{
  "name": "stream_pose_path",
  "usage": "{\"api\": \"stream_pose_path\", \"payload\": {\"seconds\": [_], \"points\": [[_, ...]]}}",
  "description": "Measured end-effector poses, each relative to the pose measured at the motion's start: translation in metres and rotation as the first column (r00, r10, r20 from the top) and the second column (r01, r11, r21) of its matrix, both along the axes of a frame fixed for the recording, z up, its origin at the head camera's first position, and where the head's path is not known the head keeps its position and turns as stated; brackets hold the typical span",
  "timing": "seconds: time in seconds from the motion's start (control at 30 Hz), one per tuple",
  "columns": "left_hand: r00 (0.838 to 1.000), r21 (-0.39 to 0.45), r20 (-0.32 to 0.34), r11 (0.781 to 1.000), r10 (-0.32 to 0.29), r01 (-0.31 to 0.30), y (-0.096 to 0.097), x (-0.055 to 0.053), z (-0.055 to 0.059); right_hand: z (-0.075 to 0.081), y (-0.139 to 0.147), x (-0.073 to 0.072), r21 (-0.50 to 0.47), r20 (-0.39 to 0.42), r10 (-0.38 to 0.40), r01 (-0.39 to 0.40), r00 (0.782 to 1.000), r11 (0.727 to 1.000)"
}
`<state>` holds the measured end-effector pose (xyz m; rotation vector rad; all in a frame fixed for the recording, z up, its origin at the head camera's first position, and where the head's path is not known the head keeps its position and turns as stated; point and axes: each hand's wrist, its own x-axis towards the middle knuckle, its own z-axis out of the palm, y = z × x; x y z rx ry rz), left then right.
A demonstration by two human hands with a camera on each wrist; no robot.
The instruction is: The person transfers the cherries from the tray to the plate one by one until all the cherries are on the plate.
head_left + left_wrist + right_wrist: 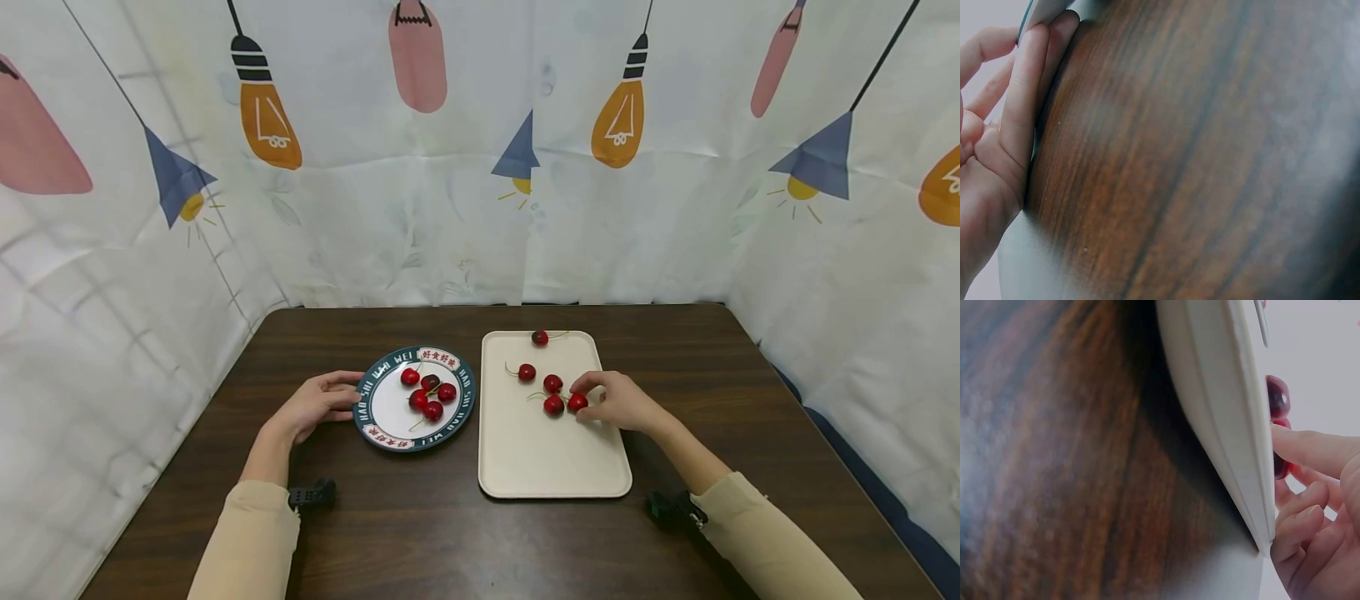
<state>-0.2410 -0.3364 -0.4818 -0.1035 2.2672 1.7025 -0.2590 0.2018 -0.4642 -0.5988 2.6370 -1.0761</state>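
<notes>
A round white plate [381, 440] with a dark teal lettered rim holds several dark red cherries [417, 400]. My left hand [322, 403] grips its left edge; in the left wrist view, fingers and thumb meet the plate rim [1038, 12]. To the right lies a cream rectangular tray [551, 462] with several more cherries [552, 405], some with stems. Over the tray's right side, my right hand [618, 404] pinches a cherry [577, 402] between thumb and fingers. The right wrist view shows that cherry [1280, 467] partly hidden behind a fingertip, beside another one.
Plate and tray stand side by side on a dark wooden table [405, 533], a narrow gap between them. A white curtain [450, 242] printed with lamps hangs behind the table and along both sides. Each wrist wears a dark strapped device [311, 495].
</notes>
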Motion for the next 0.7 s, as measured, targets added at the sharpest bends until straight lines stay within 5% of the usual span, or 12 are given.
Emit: {"api": "stream_pose_path", "payload": {"seconds": [0.7], "points": [[1.000,0.004,-0.016,1.000,-0.012,0.012,0.0005,0.0008,0.0000,0.0067,-0.0058,-0.0060,-0.062,-0.038,-0.008,0.006,0.999,0.998]]}}
